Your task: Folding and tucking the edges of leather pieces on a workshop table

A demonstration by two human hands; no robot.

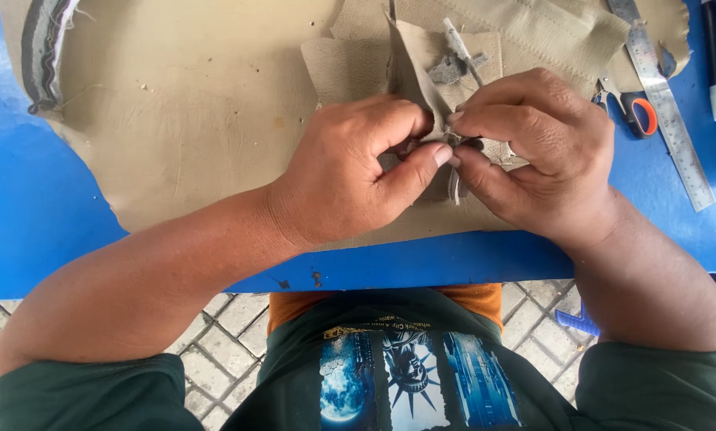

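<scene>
Both my hands are pinched shut on the same small folded leather piece (422, 68), left hand (350, 172) and right hand (533, 148) fingertip to fingertip, mid-bench on the big tan hide (182, 104). Steel ruler (665, 104) and orange-handled snips (633, 108) lie off to the right on the blue bench (22, 199).

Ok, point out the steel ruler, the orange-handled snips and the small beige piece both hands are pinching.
steel ruler (668, 112), head view, middle of the blade.
orange-handled snips (644, 116), head view, on the orange loop.
small beige piece (418, 60), head view, bare flap above the fingers.
</scene>
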